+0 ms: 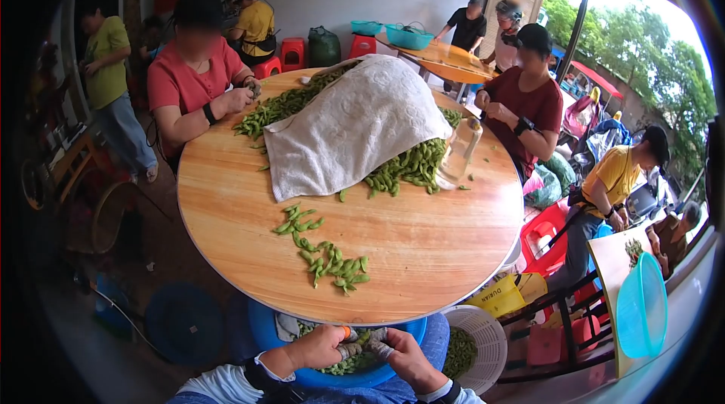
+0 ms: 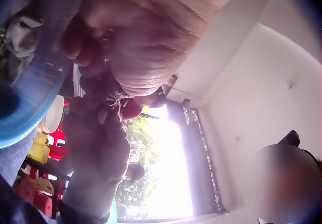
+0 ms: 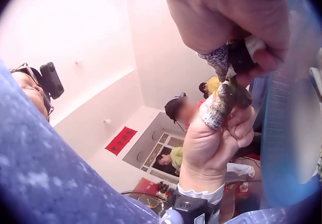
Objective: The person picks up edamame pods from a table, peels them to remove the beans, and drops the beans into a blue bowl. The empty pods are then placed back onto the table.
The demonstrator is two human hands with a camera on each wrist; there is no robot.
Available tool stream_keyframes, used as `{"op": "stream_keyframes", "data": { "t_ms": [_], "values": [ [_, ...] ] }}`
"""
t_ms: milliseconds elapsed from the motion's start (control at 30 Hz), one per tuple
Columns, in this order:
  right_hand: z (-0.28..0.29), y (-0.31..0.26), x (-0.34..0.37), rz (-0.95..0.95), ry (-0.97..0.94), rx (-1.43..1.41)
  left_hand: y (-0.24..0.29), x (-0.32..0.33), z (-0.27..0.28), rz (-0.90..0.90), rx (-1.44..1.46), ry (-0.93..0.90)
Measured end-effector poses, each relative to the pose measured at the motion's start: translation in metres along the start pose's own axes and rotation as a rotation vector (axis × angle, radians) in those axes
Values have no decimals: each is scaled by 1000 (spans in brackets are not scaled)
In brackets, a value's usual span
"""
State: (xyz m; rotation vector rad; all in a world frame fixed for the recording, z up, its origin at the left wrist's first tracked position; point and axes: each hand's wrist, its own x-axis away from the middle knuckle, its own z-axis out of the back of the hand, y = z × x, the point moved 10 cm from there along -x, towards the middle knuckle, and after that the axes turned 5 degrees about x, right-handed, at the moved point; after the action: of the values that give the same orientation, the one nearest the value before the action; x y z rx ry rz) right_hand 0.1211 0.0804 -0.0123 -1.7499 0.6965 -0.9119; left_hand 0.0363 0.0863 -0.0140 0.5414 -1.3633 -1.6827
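Observation:
Both hands meet fingertip to fingertip over a blue basin [image 1: 260, 328] that holds green edamame pods. The left hand [image 1: 321, 346], with an orange band on a finger, has its fingers curled and pinches a small green edamame pod [image 1: 364, 337]. Opposite it, the right hand [image 1: 408, 360] pinches at the same pod, thumb and fingers bent. Grey speckled covers [image 3: 217, 108] wrap the thumb and fingertips. In the left wrist view the pod is hidden behind the palm. A grey cloth [image 1: 287, 326] hangs at the basin's left rim.
A round wooden table [image 1: 249, 253] stands just beyond the hands, with loose pods [image 1: 332, 264] near its front. A white towel [image 1: 355, 124] covers a larger pod heap, beside a clear bottle [image 1: 459, 153]. A white basket [image 1: 487, 347] stands right of the basin. Two people sit across.

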Motion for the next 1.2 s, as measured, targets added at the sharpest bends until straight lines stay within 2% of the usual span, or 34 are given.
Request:
{"op": "stream_keyframes", "data": {
  "t_ms": [100, 300, 400, 500, 600, 700, 800, 900, 1000, 1100, 1200],
  "values": [
    [1, 6, 0, -11, 3, 9, -4, -1, 0, -104, -70, 54],
    [6, 27, -6, -2, 31, -2, -4, 2, -4, -71, -61, 60],
    [6, 28, -4, -28, 51, -27, 19, 8, -3, -37, -286, 36],
    [8, 29, -2, -38, 68, -42, 24, 12, -5, -136, -632, 163],
    [6, 21, -1, 30, 55, -103, 32, 16, -9, -395, -674, 260],
    [5, 15, 0, 116, 49, -150, 30, 17, -1, -344, -366, 309],
    [0, 10, 1, 152, 44, -163, 39, 15, 8, -416, 79, 349],
    [-2, 10, 2, 182, 30, -140, -43, 8, -22, 95, 985, 157],
    [1, 17, 1, 183, 62, -50, -47, 8, -22, 168, 747, 116],
    [7, 28, -1, 125, 99, -20, -47, 8, -20, 149, 630, 116],
    [9, 34, -3, 79, 100, 17, -38, 8, -18, 67, 527, 194]
  ]
}}
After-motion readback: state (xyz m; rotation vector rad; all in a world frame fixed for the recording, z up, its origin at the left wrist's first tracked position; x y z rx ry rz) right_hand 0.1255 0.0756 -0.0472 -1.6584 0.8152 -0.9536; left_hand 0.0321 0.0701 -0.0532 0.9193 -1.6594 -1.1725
